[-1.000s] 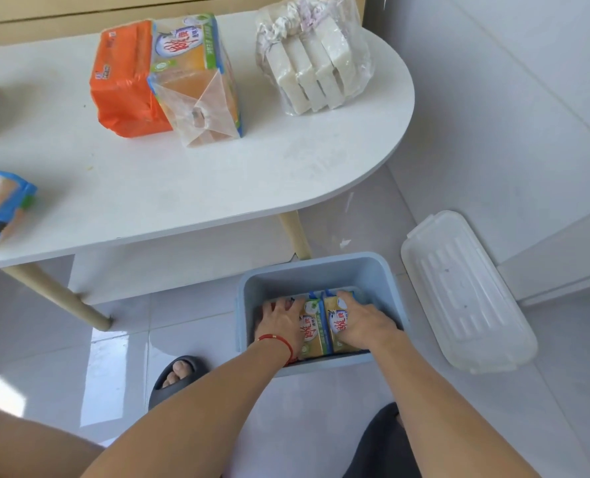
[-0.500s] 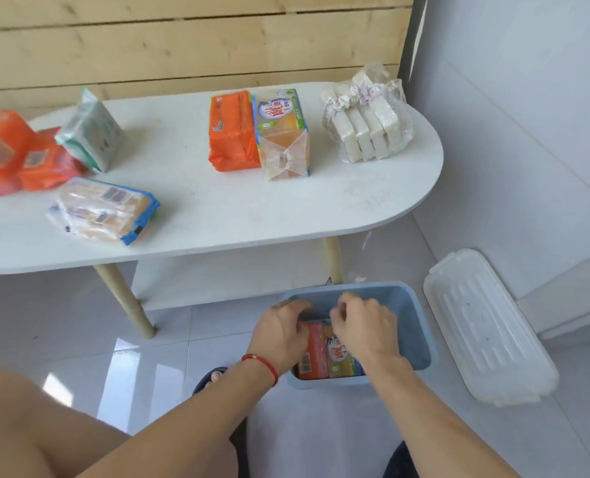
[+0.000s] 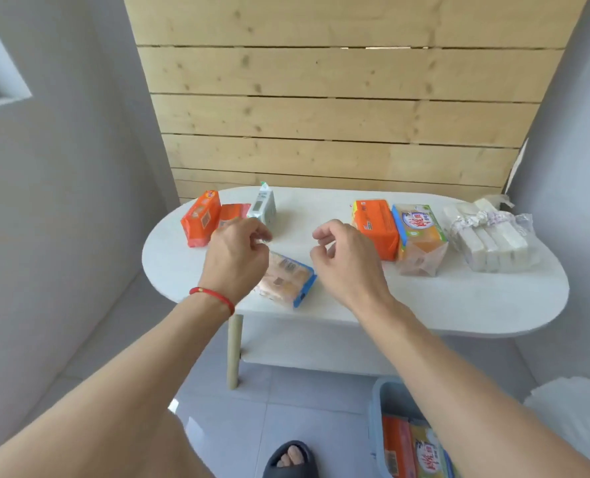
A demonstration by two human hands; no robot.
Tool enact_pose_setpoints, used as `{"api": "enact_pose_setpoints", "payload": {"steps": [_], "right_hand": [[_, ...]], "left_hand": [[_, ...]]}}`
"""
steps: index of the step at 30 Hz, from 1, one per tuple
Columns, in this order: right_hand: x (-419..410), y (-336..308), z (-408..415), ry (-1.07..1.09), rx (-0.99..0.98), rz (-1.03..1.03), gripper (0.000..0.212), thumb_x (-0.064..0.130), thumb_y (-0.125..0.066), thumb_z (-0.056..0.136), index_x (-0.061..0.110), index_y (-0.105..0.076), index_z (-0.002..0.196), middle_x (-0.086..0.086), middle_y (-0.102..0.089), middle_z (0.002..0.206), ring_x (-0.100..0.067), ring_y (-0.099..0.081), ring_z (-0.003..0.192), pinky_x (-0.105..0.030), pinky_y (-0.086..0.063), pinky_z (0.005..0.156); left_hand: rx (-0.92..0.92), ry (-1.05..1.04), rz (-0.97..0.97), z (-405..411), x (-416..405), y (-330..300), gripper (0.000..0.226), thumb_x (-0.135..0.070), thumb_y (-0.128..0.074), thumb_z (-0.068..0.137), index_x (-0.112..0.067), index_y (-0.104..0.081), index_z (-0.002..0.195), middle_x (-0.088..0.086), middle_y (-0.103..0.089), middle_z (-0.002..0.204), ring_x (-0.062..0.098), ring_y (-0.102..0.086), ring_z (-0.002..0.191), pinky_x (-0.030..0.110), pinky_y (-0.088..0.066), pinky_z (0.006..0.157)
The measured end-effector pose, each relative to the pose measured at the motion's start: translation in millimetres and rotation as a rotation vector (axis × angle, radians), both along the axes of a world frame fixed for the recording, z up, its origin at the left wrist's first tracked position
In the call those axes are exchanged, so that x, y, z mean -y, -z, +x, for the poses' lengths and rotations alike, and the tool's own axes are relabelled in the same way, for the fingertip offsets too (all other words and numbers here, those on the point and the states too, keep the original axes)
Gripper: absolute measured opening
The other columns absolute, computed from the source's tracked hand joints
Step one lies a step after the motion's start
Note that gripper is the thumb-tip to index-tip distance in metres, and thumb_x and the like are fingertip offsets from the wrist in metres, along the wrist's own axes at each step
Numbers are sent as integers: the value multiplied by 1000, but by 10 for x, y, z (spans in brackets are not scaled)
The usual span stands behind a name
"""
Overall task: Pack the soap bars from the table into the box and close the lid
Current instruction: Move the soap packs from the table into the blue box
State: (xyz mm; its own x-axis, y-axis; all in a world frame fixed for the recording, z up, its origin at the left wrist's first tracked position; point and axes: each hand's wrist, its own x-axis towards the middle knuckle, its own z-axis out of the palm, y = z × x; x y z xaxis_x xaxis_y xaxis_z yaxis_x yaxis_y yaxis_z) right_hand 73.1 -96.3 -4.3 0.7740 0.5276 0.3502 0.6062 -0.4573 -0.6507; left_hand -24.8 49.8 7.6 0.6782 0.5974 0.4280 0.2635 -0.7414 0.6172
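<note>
Both my hands hover over the white oval table [image 3: 459, 305], holding nothing, fingers loosely curled and apart. My left hand [image 3: 238, 257] with a red wrist string is above a clear blue-edged soap pack [image 3: 286, 281]. My right hand [image 3: 345, 260] is just right of that pack. Behind the left hand lie an orange soap pack [image 3: 200, 219] and an upright white-green pack [image 3: 264, 205]. To the right stand an orange pack [image 3: 378, 225], a yellow-blue pack [image 3: 419, 236] and a clear bag of white bars [image 3: 493, 239]. The blue box [image 3: 378, 426] on the floor holds two packs.
The white lid [image 3: 576, 412] lies on the floor right of the box, partly cut off. A wooden plank wall backs the table. Grey walls close in on both sides. My sandalled foot [image 3: 291, 458] is on the tiles beside the box.
Both hands left the box, rose and moved out over the table. The view tilted up from the floor to the table and wall.
</note>
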Motion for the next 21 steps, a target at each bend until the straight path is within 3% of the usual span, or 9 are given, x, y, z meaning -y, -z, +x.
{"api": "enact_pose_setpoints", "payload": {"steps": [4, 8, 11, 13, 16, 18, 21], "right_hand": [[-410, 42, 197, -92, 52, -222, 41, 21, -53, 94, 20, -58, 134, -4, -65, 129, -24, -63, 112, -35, -51, 91], [-909, 78, 308, -240, 146, -475, 62, 25, -46, 100, 34, -22, 157, -16, -48, 138, -39, -55, 119, -46, -47, 95], [-1229, 69, 396, -219, 172, -657, 62, 36, -37, 105, 47, -6, 158, -24, -29, 150, -44, -51, 118, -51, -42, 97], [-1367, 30, 418, -207, 132, -678, 53, 43, -33, 106, 49, -16, 155, -24, -27, 153, -44, -52, 122, -51, -42, 100], [-1440, 28, 410, -114, 143, -538, 36, 48, -44, 103, 28, -49, 133, -15, -52, 123, -37, -60, 108, -44, -48, 88], [-1413, 53, 416, -22, 175, -499, 29, 34, -56, 101, 16, -52, 122, -14, -53, 116, -37, -63, 102, -41, -47, 78], [-1223, 91, 494, 48, 124, -467, 38, 13, -63, 96, 7, -45, 129, -18, -56, 121, -40, -63, 107, -39, -41, 73]], "left_hand": [[-71, -144, -7, 148, -388, 256, 33, 0, -57, 80, -10, -74, 108, 14, -65, 119, 34, -53, 118, 40, -45, 98], [-50, -384, 35, 299, -545, 297, 48, -29, -49, 79, -17, -62, 123, 13, -45, 143, 38, -33, 136, 51, -33, 108], [-156, -430, -66, 298, -697, 431, 57, -25, -50, 85, -24, -46, 141, 13, -23, 158, 37, -21, 144, 52, -28, 113], [-196, -413, -60, 270, -804, 533, 46, -19, -52, 88, -22, -53, 134, 8, -20, 158, 38, -30, 135, 49, -36, 108], [-114, -449, 24, 285, -947, 504, 24, -18, -52, 93, -8, -68, 108, 13, -43, 133, 38, -44, 110, 45, -44, 93], [-84, -442, 16, 295, -1005, 425, 23, -25, -62, 91, -3, -64, 96, 16, -48, 114, 38, -51, 99, 45, -46, 83], [-70, -440, -54, 286, -1025, 371, 29, -24, -73, 84, -4, -54, 89, 17, -47, 103, 41, -58, 81, 38, -40, 67]]}}
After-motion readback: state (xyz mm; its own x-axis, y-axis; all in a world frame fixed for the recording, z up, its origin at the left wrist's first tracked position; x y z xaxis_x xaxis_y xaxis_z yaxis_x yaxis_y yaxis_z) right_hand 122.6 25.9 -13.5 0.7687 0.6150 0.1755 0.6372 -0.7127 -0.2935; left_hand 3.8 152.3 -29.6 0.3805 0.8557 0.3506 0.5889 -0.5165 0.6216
